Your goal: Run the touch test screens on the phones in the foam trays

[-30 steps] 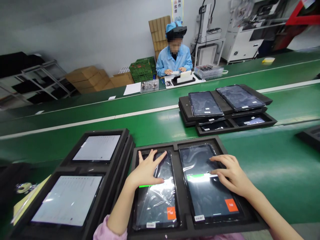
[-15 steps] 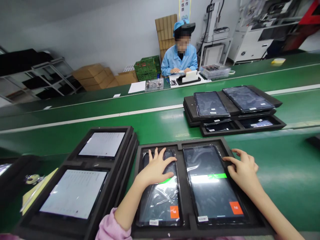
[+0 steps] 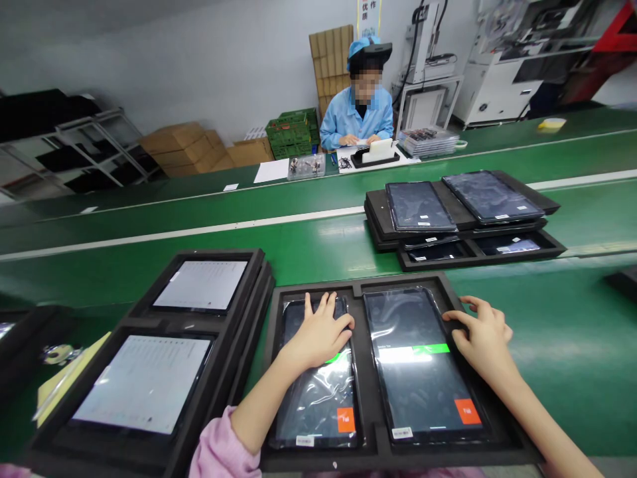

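Two film-covered tablets lie in a black foam tray, each showing a green bar and an orange square. Over the upper part of the left tablet rests my left hand, its fingers spread and nothing held; the palm hides part of the screen. Beside the upper right edge of the right tablet, my right hand is bent with fingers apart, its index fingertip at the tablet's edge. No object shows in its grasp.
Stacked foam trays with two white-screened tablets stand at the left. Farther right is another stack with dark tablets. Across the green bench sits a person in blue. Yellow paper lies at the far left.
My left hand has shifted slightly right over the left tablet, and its thumb and fingers are drawn closer together. My right hand has barely moved.
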Action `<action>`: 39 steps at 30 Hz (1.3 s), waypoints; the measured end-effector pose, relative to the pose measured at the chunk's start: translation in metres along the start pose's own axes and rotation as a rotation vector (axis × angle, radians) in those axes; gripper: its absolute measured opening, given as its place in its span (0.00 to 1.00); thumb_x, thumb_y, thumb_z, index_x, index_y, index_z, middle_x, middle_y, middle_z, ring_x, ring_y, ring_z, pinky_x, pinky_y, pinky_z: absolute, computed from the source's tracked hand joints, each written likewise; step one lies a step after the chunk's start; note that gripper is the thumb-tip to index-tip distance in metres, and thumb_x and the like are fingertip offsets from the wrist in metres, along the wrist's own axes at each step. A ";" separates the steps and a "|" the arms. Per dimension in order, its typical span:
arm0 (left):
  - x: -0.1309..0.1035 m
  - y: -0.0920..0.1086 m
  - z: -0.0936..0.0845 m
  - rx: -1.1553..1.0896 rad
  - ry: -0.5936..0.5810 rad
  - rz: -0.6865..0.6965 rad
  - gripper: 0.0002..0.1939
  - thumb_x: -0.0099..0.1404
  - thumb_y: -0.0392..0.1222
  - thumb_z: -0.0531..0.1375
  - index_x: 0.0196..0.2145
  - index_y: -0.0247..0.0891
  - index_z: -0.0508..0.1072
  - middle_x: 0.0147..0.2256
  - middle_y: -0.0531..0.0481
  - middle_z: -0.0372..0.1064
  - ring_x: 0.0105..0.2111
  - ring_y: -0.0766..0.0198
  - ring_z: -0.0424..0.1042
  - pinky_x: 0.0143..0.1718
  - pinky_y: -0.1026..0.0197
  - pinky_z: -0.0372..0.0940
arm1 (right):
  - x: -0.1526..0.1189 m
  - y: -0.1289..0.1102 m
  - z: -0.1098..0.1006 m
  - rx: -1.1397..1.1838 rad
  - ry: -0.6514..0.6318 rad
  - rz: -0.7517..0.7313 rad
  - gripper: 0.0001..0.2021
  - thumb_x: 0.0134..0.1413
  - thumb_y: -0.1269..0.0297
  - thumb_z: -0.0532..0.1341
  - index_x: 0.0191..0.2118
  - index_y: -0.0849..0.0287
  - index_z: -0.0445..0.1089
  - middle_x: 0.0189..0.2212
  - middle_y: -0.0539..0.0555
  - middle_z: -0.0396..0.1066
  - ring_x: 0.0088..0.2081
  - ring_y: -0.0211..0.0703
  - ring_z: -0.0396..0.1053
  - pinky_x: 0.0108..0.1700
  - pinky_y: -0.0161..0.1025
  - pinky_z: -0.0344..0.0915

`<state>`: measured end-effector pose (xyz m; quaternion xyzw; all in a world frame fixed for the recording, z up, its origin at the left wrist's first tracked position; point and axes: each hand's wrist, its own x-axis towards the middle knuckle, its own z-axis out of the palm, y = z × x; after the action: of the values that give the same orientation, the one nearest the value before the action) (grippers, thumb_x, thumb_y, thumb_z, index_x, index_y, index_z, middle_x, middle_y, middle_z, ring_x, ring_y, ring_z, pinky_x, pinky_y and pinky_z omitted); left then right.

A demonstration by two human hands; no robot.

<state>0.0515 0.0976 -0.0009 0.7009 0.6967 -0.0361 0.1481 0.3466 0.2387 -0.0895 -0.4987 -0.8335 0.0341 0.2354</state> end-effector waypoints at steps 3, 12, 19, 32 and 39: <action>0.001 -0.002 0.002 0.022 -0.008 -0.006 0.14 0.76 0.46 0.51 0.51 0.47 0.73 0.67 0.35 0.53 0.69 0.35 0.47 0.63 0.21 0.41 | 0.000 -0.001 0.001 -0.024 -0.023 0.018 0.16 0.52 0.73 0.53 0.36 0.55 0.79 0.53 0.62 0.62 0.49 0.63 0.62 0.44 0.60 0.66; 0.006 -0.007 0.008 0.097 0.055 -0.035 0.16 0.76 0.42 0.50 0.55 0.48 0.71 0.65 0.33 0.57 0.66 0.42 0.56 0.63 0.23 0.43 | 0.003 0.000 0.004 -0.045 -0.080 0.004 0.21 0.53 0.78 0.53 0.45 0.56 0.78 0.53 0.64 0.60 0.49 0.61 0.63 0.43 0.57 0.69; 0.008 -0.006 0.009 0.123 0.096 -0.009 0.16 0.75 0.41 0.50 0.54 0.49 0.73 0.63 0.35 0.61 0.64 0.42 0.60 0.63 0.22 0.43 | 0.004 0.005 0.006 -0.012 -0.094 0.000 0.22 0.53 0.79 0.52 0.45 0.55 0.78 0.53 0.63 0.60 0.49 0.60 0.63 0.42 0.52 0.68; -0.024 -0.079 -0.007 -0.199 0.118 -0.346 0.34 0.64 0.24 0.41 0.57 0.50 0.70 0.60 0.47 0.68 0.61 0.52 0.65 0.59 0.16 0.22 | 0.002 -0.014 -0.006 -0.007 0.031 -0.219 0.17 0.61 0.75 0.52 0.45 0.58 0.76 0.54 0.65 0.60 0.53 0.61 0.60 0.49 0.56 0.65; -0.030 -0.090 -0.005 -0.188 0.147 -0.311 0.29 0.64 0.25 0.44 0.55 0.48 0.70 0.59 0.48 0.68 0.61 0.56 0.65 0.65 0.24 0.41 | 0.003 -0.039 -0.017 0.105 -0.255 -0.915 0.27 0.63 0.51 0.63 0.65 0.48 0.64 0.62 0.65 0.57 0.59 0.63 0.56 0.59 0.62 0.52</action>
<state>-0.0390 0.0685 -0.0029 0.5688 0.8058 0.0579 0.1541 0.3205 0.2185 -0.0620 -0.0599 -0.9868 0.0300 0.1471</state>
